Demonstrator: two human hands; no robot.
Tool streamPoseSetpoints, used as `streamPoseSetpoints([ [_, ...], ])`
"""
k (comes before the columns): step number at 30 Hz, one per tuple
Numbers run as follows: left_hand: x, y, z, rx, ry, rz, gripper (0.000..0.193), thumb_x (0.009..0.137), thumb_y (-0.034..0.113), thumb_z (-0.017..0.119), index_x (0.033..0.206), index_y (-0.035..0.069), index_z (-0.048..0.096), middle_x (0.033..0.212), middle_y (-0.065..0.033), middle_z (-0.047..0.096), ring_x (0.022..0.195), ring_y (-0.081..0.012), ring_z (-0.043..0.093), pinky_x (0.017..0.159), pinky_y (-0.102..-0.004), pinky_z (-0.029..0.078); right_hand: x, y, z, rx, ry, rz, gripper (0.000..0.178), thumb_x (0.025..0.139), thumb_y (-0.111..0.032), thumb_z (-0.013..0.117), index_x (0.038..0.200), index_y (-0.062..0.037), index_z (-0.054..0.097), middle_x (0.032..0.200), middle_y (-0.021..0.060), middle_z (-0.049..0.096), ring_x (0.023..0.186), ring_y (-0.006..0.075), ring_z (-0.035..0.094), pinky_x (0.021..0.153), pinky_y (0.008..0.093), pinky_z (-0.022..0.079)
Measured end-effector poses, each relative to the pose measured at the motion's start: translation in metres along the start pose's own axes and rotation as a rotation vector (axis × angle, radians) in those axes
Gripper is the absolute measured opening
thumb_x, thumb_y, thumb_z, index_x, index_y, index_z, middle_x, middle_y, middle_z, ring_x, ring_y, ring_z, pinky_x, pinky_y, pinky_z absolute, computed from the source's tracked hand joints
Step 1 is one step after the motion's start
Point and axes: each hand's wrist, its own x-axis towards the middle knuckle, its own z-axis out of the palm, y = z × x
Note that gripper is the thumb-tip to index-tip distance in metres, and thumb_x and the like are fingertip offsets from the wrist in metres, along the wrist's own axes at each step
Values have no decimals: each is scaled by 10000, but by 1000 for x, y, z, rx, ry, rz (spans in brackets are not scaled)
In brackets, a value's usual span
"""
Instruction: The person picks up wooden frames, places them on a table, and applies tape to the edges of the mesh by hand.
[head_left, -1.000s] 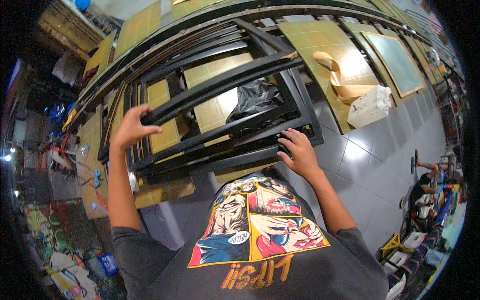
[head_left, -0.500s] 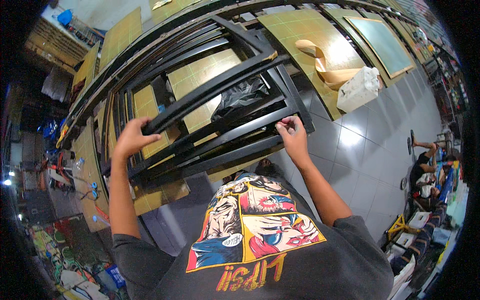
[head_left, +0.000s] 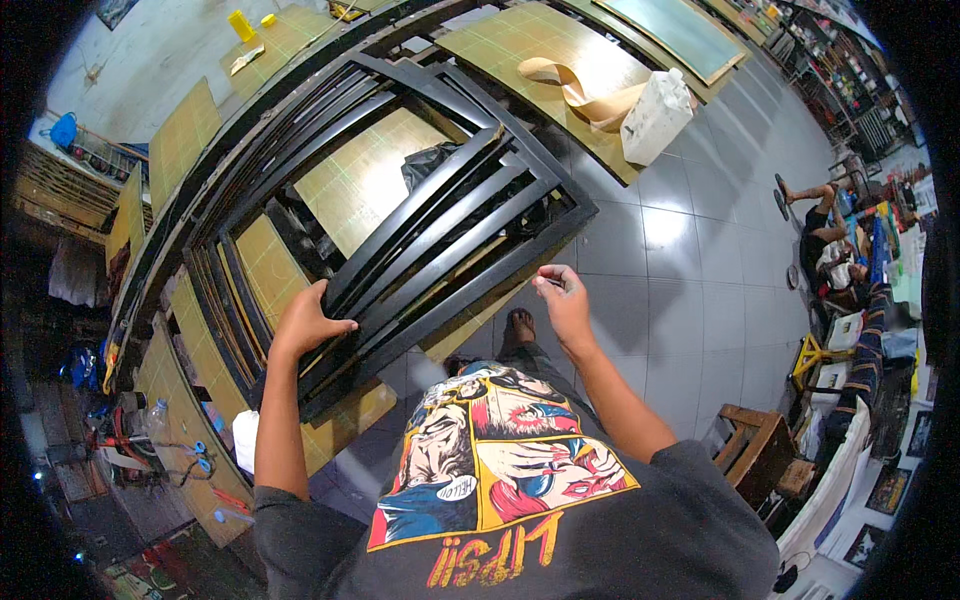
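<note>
Pale grey tiles (head_left: pixel 665 290) cover the floor on the right, shining under a light, while a long, dark-edged table (head_left: pixel 190 265) crosses from the lower left to the top, bearing yellowish boards (head_left: pixel 190 130) marked with green grid lines. Across these boards, in front of the person, lies a stack of black frames (head_left: pixel 455 255), their bars fanned slightly out of line with one another. A bit of black plastic (head_left: pixel 430 165) shows through the opening, above a gridded board.

The person's left hand (head_left: pixel 305 322) grasps the near left end of the upper bars, thumb to one side and fingers to the other. The right hand (head_left: pixel 565 305) is just beside the near right edge of the stack, apart from it, with its fingers curled in to the thumb; whether something small is pinched there is too hard to make out.

Beyond the stack, a white jug (head_left: pixel 658 118) stands on a board beside a curled tan strip (head_left: pixel 590 100), and farther off lies a pale panel (head_left: pixel 690 35) with a wooden border. At the lower left are blue-handled scissors (head_left: pixel 200 460) and a clear bottle (head_left: pixel 158 418). Near the right rim, another person (head_left: pixel 825 225) sits low, well apart from the frames, and a brown wooden stool (head_left: pixel 755 450) stands nearer.
</note>
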Motion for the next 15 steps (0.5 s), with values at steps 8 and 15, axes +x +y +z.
streamPoseSetpoints([
  [8,24,-32,10,-39,56,102,819,627,279,785,1269,-116,467,1223,-266,562,1172,-312,543,1005,-344,405,-19,29,-17,-34,35,86,191,880,-106,629,1037,-11,577,953,32,600,836,98,582,744,239,455],
  [15,8,-11,-90,94,226,192,622,682,210,718,1189,-96,528,1098,-271,602,1038,-323,600,906,-367,454,-1,-7,-26,-281,6,-165,189,843,-103,643,1010,-24,604,915,52,625,837,119,601,749,264,471],
])
